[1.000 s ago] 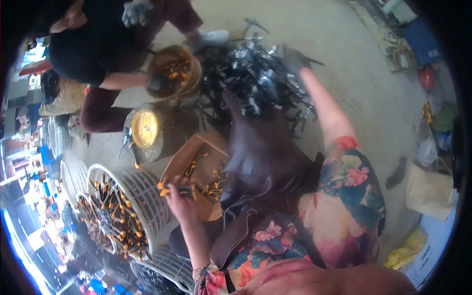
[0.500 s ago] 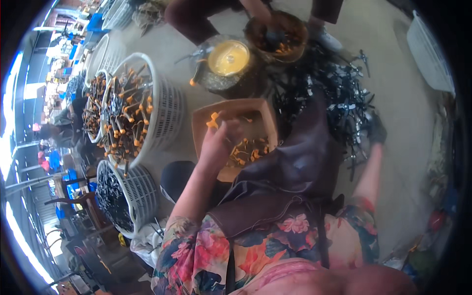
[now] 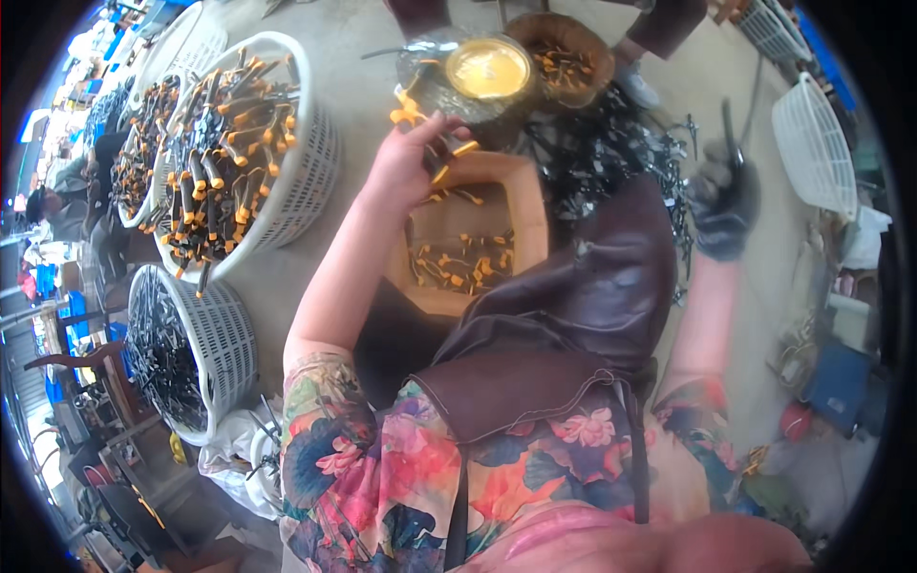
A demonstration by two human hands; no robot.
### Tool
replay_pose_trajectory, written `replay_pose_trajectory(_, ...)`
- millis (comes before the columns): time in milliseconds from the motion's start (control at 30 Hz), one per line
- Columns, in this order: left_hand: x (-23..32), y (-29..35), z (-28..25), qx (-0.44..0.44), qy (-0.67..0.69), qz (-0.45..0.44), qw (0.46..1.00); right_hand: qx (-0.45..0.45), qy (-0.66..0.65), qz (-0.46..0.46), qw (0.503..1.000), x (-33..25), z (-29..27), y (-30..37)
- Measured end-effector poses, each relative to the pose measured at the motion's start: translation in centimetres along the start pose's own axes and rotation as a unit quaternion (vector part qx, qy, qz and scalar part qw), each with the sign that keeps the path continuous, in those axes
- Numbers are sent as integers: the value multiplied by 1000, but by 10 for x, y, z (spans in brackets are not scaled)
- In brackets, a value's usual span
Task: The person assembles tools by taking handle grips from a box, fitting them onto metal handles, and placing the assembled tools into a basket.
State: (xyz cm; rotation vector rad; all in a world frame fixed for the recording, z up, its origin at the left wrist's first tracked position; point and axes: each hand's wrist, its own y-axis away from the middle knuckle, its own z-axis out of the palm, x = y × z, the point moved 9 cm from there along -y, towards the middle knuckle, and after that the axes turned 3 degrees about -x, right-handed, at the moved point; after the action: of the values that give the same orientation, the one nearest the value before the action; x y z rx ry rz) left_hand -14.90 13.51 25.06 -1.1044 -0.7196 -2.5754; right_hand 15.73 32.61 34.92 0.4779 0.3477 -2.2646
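My bare left hand (image 3: 413, 158) is closed on several small orange-and-black pieces (image 3: 407, 105), above the far left of a brown box (image 3: 537, 215). Inside the box lie more small orange-tipped pieces (image 3: 458, 263). My right hand (image 3: 723, 210), in a dark glove, is raised at the right and closed round long dark metal pieces (image 3: 734, 134) that stick up out of it. Just left of it, a heap of shiny dark metal pieces (image 3: 597, 158) covers the floor. Beyond the box stands a round pan of yellow stuff (image 3: 487, 65).
A large white basket (image 3: 301, 115) at the left holds orange-tipped tools; a smaller basket (image 3: 215, 315) holds dark pieces. Beside the yellow pan is a brown bowl (image 3: 604, 62) of orange-tipped pieces. Another person's legs (image 3: 667, 27) show at the far side. A white basket (image 3: 817, 143) stands right.
My right hand has come up from the dark heap with long dark pieces in it. My left hand has moved away from me, toward the yellow pan. The other person's hand has left the bowl.
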Motion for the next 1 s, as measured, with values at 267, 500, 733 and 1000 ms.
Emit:
replay_pose_trajectory(267,10,-14,-2,-8,96,24,995,-109,84,89,986,139,81,-95)
replay_pose_trajectory(500,12,-33,-34,49,-65,63,995,2,413,-22,911,131,26,-121)
replay_pose_trajectory(733,-9,-61,-33,63,-20,40,997,-66,737,-92,666,137,14,-126)
replay_pose_trajectory(1000,-20,-78,-35,76,-36,52,995,-45,674,4,738,156,-5,-135)
